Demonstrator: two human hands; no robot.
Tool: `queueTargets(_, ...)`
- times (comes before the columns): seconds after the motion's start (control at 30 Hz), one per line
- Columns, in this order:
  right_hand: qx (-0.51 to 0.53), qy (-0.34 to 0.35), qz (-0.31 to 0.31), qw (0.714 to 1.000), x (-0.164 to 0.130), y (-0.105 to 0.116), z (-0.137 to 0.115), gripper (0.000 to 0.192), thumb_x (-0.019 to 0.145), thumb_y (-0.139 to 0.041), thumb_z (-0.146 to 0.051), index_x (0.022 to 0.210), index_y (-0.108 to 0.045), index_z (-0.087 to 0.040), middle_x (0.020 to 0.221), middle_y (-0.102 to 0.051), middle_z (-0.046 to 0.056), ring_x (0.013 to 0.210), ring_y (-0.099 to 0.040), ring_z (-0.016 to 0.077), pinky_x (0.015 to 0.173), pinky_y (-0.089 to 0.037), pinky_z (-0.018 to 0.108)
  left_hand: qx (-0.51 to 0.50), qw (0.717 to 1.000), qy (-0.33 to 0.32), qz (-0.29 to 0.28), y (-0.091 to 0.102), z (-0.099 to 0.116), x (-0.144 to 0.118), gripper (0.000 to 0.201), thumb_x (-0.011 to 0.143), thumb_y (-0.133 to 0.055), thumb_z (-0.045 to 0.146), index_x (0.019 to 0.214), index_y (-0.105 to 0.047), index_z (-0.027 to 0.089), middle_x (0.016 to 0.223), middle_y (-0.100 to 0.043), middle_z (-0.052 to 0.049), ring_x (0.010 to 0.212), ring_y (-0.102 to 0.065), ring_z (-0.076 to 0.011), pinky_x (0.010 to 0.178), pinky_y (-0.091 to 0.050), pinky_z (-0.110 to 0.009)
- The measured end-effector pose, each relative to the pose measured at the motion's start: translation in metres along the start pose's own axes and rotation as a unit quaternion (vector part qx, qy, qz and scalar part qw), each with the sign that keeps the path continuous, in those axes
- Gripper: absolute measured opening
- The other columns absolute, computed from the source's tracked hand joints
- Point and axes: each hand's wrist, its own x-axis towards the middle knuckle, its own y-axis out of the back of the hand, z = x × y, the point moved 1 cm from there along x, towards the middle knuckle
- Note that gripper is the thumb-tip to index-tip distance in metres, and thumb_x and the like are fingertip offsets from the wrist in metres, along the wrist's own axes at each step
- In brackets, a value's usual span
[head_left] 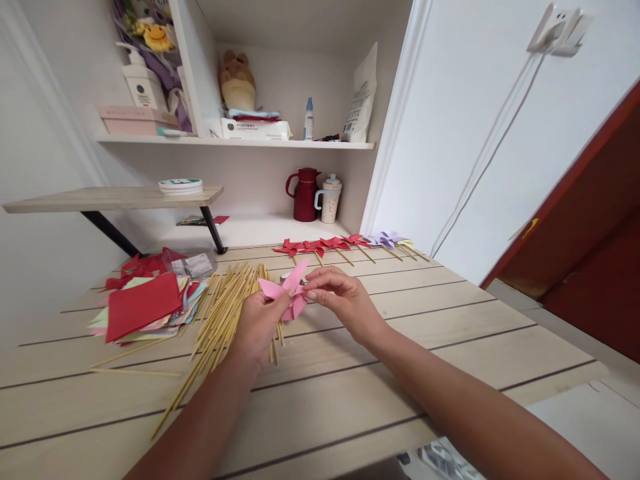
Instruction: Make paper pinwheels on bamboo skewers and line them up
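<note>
Both of my hands hold a pink paper pinwheel [287, 290] just above the wooden table [425, 320]. My left hand [257, 327] grips it from below and the left. My right hand [340, 297] pinches its right side with the fingertips. Under my left hand lies a loose heap of bamboo sticks [223, 313]. A stack of coloured paper squares [145, 303], red on top, lies left of the sticks.
A row of finished pinwheels on sticks, red [320, 247] and lilac [385, 239], lies along the table's far edge. Behind stand a red jug [305, 195] and a speckled mug [330, 200]. Shelves above hold boxes, bottles and a plush toy [236, 81].
</note>
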Motion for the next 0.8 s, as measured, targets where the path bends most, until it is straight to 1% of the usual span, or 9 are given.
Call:
queueTargets(0.1,0.009,-0.014,0.004,1.000,-0.0003,0.0002,0.0011,0.008,0.077,-0.081,-0.033,0.084,-0.081,-0.030,0.104,-0.067,0.005,0.107,-0.061,0.0227,0.092,-0.051,0.039,0.003,1.000,-0.003,0.002,-0.0004,0.0011,-0.0014,0.028,0.067,-0.084,0.035,0.083,-0.078,0.012,0.085,-0.077,-0.009,0.074,-0.067,-0.0164,0.069,-0.049,-0.026)
queueTargets(0.33,-0.002,-0.016,-0.003,1.000,-0.0005,-0.0005,-0.0005,0.008,0.077,-0.081,-0.035,0.082,-0.081,-0.029,0.102,-0.067,0.005,0.106,-0.062,0.0224,0.093,-0.051,0.039,-0.005,1.000,-0.004,-0.006,-0.0021,0.0023,-0.0032,0.031,0.067,-0.084,0.036,0.085,-0.078,0.012,0.089,-0.077,-0.010,0.077,-0.068,-0.0177,0.072,-0.051,-0.027)
queueTargets(0.5,0.021,-0.029,-0.021,0.999,-0.0013,-0.0018,-0.0008,0.015,0.084,-0.073,-0.040,0.084,-0.081,-0.027,0.104,-0.065,0.005,0.105,-0.062,0.0210,0.094,-0.051,0.038,-0.017,1.000,-0.013,-0.005,-0.0021,0.0028,-0.0034,0.032,0.065,-0.086,0.036,0.084,-0.077,0.013,0.086,-0.077,-0.008,0.076,-0.068,-0.0170,0.072,-0.051,-0.027)
queueTargets(0.57,0.032,-0.027,-0.019,0.999,-0.0007,-0.0016,0.0001,0.013,0.081,-0.076,-0.038,0.085,-0.080,-0.026,0.102,-0.066,0.005,0.103,-0.062,0.0212,0.091,-0.052,0.037,-0.005,1.000,-0.015,0.000,-0.0019,0.0034,-0.0038,0.031,0.065,-0.085,0.036,0.083,-0.077,0.012,0.084,-0.076,-0.008,0.074,-0.067,-0.0167,0.070,-0.050,-0.027)
queueTargets(0.67,0.045,-0.035,-0.017,0.998,0.0011,0.0002,0.0004,0.017,0.077,-0.080,-0.038,0.087,-0.078,-0.025,0.097,-0.069,0.004,0.091,-0.063,0.0196,0.081,-0.053,0.035,0.038,0.999,-0.019,0.013,-0.0019,0.0044,-0.0047,0.029,0.065,-0.083,0.035,0.081,-0.077,0.012,0.081,-0.076,-0.007,0.071,-0.065,-0.0165,0.067,-0.048,-0.027)
queueTargets(0.73,0.041,-0.041,-0.007,0.998,0.0026,0.0028,-0.0003,0.022,0.082,-0.075,-0.043,0.093,-0.076,-0.024,0.096,-0.070,0.004,0.085,-0.062,0.0177,0.077,-0.051,0.033,0.058,0.998,-0.021,0.015,-0.0022,0.0047,-0.0050,0.029,0.064,-0.083,0.036,0.080,-0.076,0.012,0.080,-0.076,-0.007,0.070,-0.065,-0.0168,0.065,-0.048,-0.027)
queueTargets(0.8,0.042,-0.051,0.010,0.998,0.0045,0.0064,-0.0001,0.029,0.090,-0.064,-0.049,0.101,-0.074,-0.024,0.096,-0.071,0.004,0.083,-0.063,0.0173,0.077,-0.050,0.033,0.060,0.998,-0.020,0.011,-0.0021,0.0045,-0.0047,0.030,0.064,-0.083,0.037,0.080,-0.076,0.013,0.080,-0.076,-0.007,0.070,-0.065,-0.0176,0.066,-0.048,-0.028)
